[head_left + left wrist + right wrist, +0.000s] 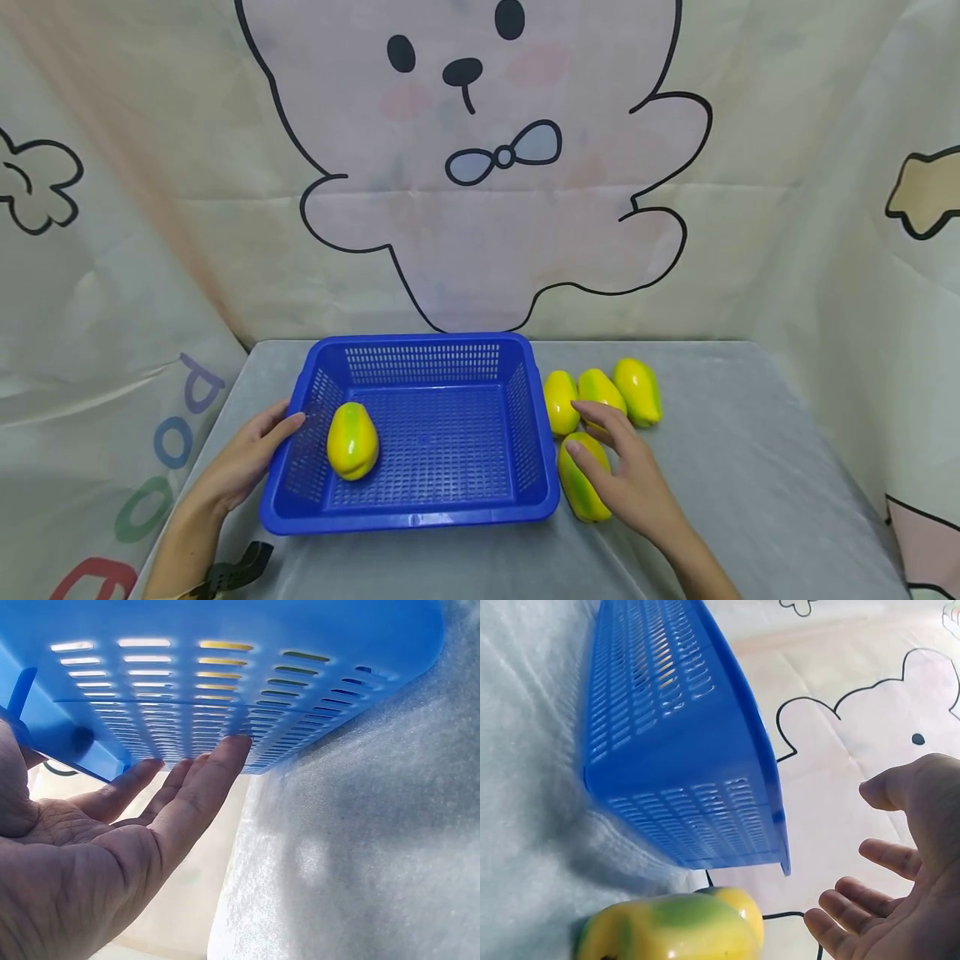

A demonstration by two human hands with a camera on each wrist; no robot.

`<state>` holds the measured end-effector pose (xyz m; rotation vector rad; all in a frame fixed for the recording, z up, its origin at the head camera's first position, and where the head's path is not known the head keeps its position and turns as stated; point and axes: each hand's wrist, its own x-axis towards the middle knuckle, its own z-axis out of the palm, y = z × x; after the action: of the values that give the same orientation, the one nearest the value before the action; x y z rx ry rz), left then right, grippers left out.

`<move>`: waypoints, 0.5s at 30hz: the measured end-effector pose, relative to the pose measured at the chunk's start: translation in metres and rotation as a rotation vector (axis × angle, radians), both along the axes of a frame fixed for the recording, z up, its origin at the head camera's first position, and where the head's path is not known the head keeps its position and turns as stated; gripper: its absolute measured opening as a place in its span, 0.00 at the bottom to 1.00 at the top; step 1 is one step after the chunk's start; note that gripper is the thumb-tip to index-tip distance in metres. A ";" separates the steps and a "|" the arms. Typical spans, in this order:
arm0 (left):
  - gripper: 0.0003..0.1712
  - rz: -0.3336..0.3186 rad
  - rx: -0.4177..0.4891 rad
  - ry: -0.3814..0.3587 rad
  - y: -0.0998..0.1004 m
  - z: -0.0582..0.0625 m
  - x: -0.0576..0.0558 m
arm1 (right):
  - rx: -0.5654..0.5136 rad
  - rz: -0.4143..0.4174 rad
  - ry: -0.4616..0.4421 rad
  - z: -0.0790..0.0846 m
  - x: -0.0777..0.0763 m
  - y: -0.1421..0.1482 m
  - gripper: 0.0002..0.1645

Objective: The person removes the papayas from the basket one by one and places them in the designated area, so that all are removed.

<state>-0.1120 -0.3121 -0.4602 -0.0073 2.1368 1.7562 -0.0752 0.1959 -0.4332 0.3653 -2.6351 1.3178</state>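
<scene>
My left hand grips the left rim of a blue plastic basket, thumb over the rim. In the left wrist view its fingers lie against the slotted outer wall. One glossy yellow papaya with a green streak sits inside, toward the left. Just outside the right wall are several more papayas, a near one and a group behind it. My right hand hovers over the near papaya with parted, loosely bent fingers and holds nothing. The right wrist view shows the palm apart from the papaya below.
A grey cloth covers the table. Behind it hangs a pale curtain with a cartoon bear outline, and similar printed cloth closes off both sides. A dark strap circles the left wrist.
</scene>
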 end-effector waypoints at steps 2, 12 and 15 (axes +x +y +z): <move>0.40 0.001 0.003 -0.001 0.000 0.000 0.000 | 0.002 0.005 -0.001 0.003 -0.001 -0.004 0.28; 0.39 -0.007 0.017 -0.007 -0.001 0.000 0.001 | -0.058 0.099 -0.057 0.013 -0.013 -0.016 0.27; 0.40 -0.013 0.011 -0.012 0.001 -0.002 0.001 | -0.053 0.117 -0.058 0.014 -0.014 -0.017 0.26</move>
<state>-0.1109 -0.3111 -0.4619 -0.0015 2.1139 1.7567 -0.0892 0.1793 -0.4195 0.4878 -2.6561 1.4512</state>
